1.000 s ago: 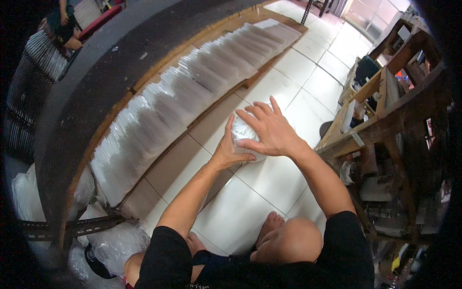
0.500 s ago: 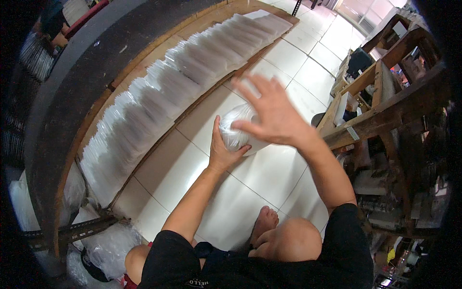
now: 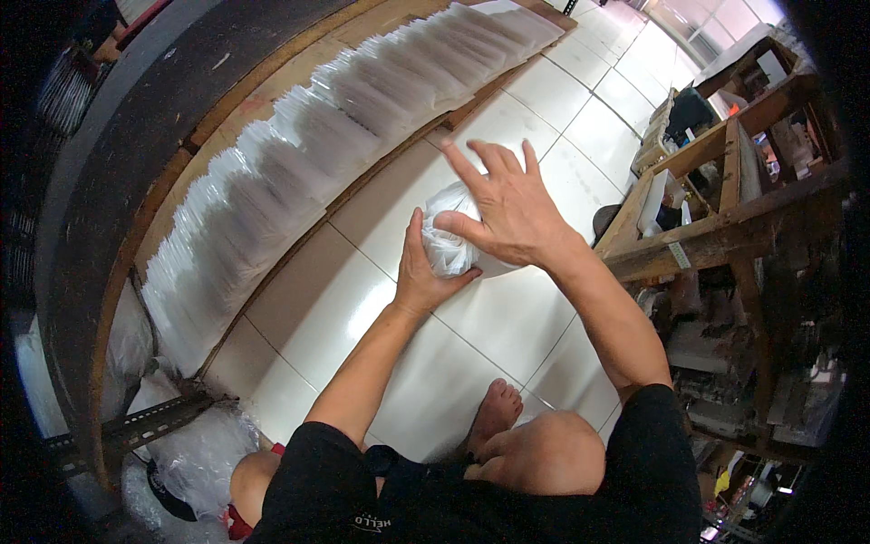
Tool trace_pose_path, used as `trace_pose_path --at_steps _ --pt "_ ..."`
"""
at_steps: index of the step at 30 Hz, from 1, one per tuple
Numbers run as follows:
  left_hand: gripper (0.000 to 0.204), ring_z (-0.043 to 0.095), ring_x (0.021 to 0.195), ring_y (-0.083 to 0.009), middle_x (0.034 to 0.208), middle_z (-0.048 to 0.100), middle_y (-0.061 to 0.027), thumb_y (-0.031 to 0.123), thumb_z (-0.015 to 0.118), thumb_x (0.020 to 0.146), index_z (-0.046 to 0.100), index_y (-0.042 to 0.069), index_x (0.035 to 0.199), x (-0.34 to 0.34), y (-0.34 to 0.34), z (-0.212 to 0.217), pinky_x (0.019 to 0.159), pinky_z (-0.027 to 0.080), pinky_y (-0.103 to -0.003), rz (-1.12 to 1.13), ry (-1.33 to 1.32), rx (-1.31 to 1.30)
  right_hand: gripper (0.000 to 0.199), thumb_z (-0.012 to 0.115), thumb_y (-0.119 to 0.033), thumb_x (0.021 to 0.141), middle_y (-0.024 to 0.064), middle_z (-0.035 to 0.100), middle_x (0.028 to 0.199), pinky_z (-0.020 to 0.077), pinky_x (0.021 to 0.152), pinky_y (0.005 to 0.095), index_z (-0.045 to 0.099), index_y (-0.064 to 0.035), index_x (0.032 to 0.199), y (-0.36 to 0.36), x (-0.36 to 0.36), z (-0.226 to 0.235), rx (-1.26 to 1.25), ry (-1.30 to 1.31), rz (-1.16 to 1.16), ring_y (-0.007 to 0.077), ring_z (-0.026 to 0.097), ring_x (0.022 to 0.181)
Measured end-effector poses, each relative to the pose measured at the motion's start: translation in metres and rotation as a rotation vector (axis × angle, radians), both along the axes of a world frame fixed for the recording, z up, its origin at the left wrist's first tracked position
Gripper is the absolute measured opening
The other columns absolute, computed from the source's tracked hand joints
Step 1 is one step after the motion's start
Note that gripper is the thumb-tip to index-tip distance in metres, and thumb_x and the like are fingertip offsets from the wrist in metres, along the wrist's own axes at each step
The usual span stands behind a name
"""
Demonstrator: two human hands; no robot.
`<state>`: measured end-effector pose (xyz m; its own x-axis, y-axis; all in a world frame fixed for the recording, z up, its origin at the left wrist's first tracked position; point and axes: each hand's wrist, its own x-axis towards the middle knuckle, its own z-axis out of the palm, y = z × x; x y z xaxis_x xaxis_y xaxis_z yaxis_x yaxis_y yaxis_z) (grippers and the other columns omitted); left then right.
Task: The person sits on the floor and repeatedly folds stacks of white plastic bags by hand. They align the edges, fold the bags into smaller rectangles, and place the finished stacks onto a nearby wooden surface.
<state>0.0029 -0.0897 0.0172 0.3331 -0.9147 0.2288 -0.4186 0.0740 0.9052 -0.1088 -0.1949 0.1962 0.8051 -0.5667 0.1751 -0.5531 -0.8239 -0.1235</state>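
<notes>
My left hand (image 3: 424, 270) grips a crumpled white plastic bag (image 3: 448, 238) from below, held over the white tiled floor (image 3: 308, 308). My right hand (image 3: 507, 204) lies over the top of the bag with fingers spread, pressing on it. A long row of flat white plastic bags (image 3: 299, 172) lies overlapped on a wooden board (image 3: 245, 109) beyond my hands.
A wooden bench or frame (image 3: 725, 199) with clutter stands at the right. Bundles of clear plastic (image 3: 195, 453) sit by my left knee at the lower left, next to a metal angle bar (image 3: 136, 426). My bare foot (image 3: 494, 417) rests on the tiles.
My right hand has shifted from cupping the bag with curled fingers to lying flat over it with fingers spread. The left hand keeps its hold on the bag.
</notes>
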Motion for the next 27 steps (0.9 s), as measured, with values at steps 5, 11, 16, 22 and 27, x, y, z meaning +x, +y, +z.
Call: trace_pose_path --at_steps 5,11,16,22,27 --pt "0.13 0.044 0.129 -0.0419 0.143 0.035 -0.028 0.031 0.096 0.055 0.012 -0.002 0.149 0.01 0.009 -0.011 0.108 0.04 -0.046 0.032 0.015 -0.008 0.092 0.047 -0.074 0.085 0.0279 0.045 0.137 0.0207 0.111 0.0642 0.035 -0.0084 0.149 -0.005 0.026 0.043 -0.227 -0.327 0.072 0.0427 0.042 0.131" --pt "0.126 0.046 0.126 -0.041 0.137 0.042 -0.025 0.026 0.095 0.057 0.013 -0.001 0.149 -0.004 -0.01 0.004 0.106 0.041 -0.047 -0.038 0.037 -0.015 0.089 0.05 -0.069 0.086 0.023 0.043 0.143 0.0171 0.113 0.0634 0.032 -0.0105 0.151 0.001 0.025 0.016 -0.177 -0.117 0.047 0.04 0.041 0.131" --pt "0.129 0.045 0.127 -0.041 0.139 0.041 -0.0243 0.023 0.095 0.058 0.007 0.002 0.15 -0.003 -0.002 -0.011 0.106 0.041 -0.047 0.027 -0.008 -0.117 0.094 0.053 -0.072 0.083 0.028 0.041 0.142 0.0187 0.109 0.0678 0.032 -0.0118 0.151 -0.005 0.011 0.013 -0.196 -0.173 -0.016 0.0422 0.039 0.133" --pt "0.13 0.046 0.131 -0.0346 0.141 0.041 -0.026 0.02 0.094 0.061 0.002 -0.002 0.15 0.001 0.003 0.005 0.111 0.036 -0.042 0.026 -0.111 -0.117 0.094 0.053 -0.069 0.085 0.0259 0.043 0.142 0.0192 0.112 0.0629 0.027 -0.0109 0.154 -0.012 -0.008 0.062 -0.055 -0.35 -0.033 0.042 0.039 0.133" --pt "0.125 0.05 0.129 -0.034 0.138 0.046 -0.0248 0.018 0.092 0.063 0.006 -0.002 0.151 -0.01 -0.005 -0.01 0.11 0.038 -0.04 -0.016 0.0 -0.117 0.091 0.055 -0.065 0.086 0.0237 0.043 0.145 0.0155 0.114 0.0629 0.027 -0.0086 0.153 -0.008 -0.01 0.004 -0.063 -0.092 -0.111 0.0428 0.039 0.135"
